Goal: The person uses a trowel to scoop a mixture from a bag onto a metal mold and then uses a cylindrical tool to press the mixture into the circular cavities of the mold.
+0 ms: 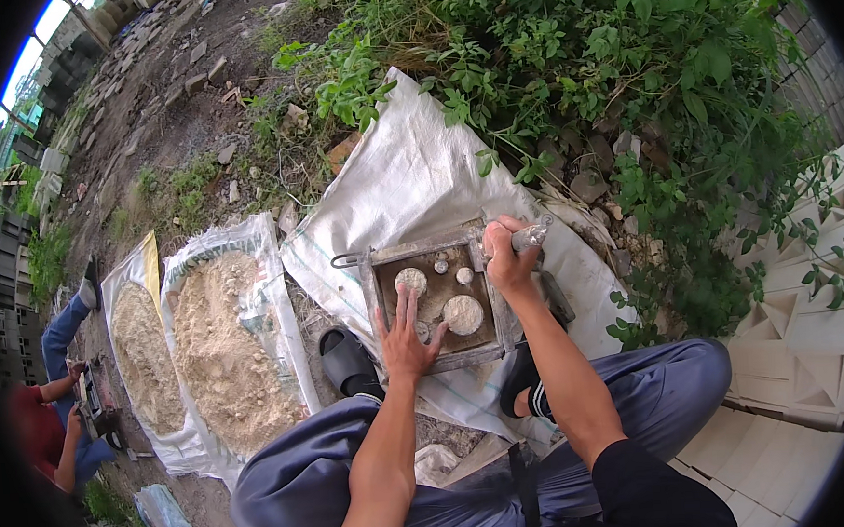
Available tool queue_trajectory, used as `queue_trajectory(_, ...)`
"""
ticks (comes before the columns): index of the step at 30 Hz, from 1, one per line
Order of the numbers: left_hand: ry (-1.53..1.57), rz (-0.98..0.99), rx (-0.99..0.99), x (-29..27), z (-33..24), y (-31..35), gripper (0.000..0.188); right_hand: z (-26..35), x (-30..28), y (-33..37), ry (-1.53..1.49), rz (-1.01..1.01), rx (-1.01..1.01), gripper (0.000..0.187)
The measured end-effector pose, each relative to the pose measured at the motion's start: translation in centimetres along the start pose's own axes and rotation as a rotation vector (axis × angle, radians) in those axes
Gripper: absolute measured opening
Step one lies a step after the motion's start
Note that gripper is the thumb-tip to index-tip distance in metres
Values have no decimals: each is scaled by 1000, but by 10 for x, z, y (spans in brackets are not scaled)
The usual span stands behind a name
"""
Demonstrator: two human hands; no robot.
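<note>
A square, dust-caked mould frame (441, 361) sits on the white woven sack in front of me, between my feet. Inside it are round discs, the largest a powder-covered disc (463, 314), along with two small round knobs. My left hand (407, 345) is spread over the left part of the frame, its fingertips at another powdery disc (410, 282). Fingers wrapped, my right hand (509, 258) grips a short, thick grey rod (531, 237) above the frame's right edge. The rod's lower part is hidden.
To the left, a sack holds a heap of beige powder (223, 324), with a second powder heap (144, 353) beyond. A co-worker (50, 421) sits at the far left. Leafy plants (564, 52) border the white sack (378, 184). Pale blocks (795, 357) are stacked right.
</note>
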State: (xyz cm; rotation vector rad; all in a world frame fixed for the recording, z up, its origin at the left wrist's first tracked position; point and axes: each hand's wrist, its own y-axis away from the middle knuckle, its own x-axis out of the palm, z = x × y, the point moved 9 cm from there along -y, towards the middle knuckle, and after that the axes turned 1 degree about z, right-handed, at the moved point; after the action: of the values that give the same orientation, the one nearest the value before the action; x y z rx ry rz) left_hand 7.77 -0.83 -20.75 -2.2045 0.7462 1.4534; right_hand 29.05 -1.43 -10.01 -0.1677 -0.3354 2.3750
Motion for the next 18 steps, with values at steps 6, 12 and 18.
queue_trajectory(6, 10, 25, -32, 4, 4, -4, 81, -23, -1, -11, -130, -40, 59, 28)
queue_trajectory(12, 9, 2, 0, 4, -5, -7, 81, 3, 1, -7, 201, 6, -275, 34)
queue_trajectory(18, 37, 25, 7, 5, -3, -4, 81, 26, -2, -2, 208, 26, -246, 33)
